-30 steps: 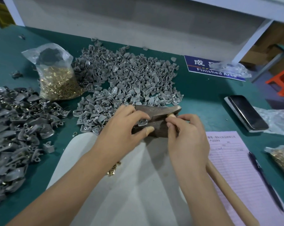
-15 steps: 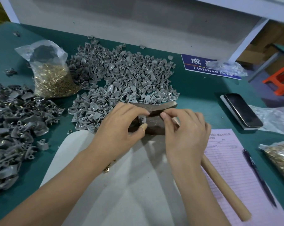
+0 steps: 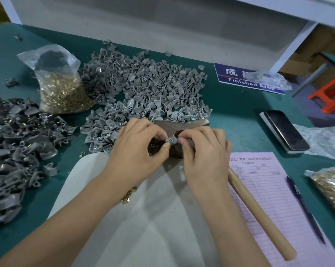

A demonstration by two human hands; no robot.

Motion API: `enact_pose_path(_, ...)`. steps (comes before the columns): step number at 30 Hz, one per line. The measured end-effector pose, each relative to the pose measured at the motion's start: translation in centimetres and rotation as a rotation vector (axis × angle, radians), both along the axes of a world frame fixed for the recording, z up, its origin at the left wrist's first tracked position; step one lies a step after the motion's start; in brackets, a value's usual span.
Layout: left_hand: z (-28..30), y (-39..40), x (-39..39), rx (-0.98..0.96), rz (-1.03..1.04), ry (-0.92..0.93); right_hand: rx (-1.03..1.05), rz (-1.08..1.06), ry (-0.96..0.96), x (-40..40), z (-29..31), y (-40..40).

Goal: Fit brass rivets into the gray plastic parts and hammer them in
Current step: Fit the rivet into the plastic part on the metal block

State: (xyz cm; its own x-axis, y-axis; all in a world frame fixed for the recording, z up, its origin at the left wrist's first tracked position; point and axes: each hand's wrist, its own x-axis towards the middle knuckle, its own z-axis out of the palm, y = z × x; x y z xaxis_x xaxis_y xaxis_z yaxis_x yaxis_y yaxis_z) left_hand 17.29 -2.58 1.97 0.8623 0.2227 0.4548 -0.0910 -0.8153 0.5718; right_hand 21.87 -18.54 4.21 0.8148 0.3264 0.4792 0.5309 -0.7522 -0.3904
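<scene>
My left hand [image 3: 137, 151] pinches a small gray plastic part [image 3: 171, 140] between thumb and forefinger over a dark metal block [image 3: 174, 151]. Several more gray parts sit in its palm. My right hand [image 3: 203, 151] meets the same part from the right with curled fingertips; whether they hold a rivet is hidden. The hammer's metal head [image 3: 184, 125] lies just behind both hands, and its wooden handle [image 3: 259, 214] runs out under my right wrist. A few loose brass rivets [image 3: 129, 195] lie on the white sheet [image 3: 143, 228] under my left forearm.
A heap of gray parts [image 3: 143, 93] covers the green table's middle; a darker heap [image 3: 14, 147] lies at left. An open bag of brass rivets [image 3: 60, 87] stands between them; another bag [image 3: 330, 187] is at right. A phone [image 3: 284, 130], pink form [image 3: 274, 199] and pen [image 3: 305, 209] lie at right.
My hands have drawn closer together over the block. The left hand has turned the gray part up between its fingertips, and the right fingertips now touch it.
</scene>
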Motion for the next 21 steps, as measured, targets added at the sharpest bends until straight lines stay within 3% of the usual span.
enact_pose_path(16,-0.1,0.2,0.3,-0.038,-0.045,-0.054,-0.015,0.063,0.022,0.0,0.0,0.5)
enact_pose_path(21,-0.2,0.1,0.4,-0.044,-0.055,-0.074,-0.185,0.040,0.037,-0.3,0.9,1.2)
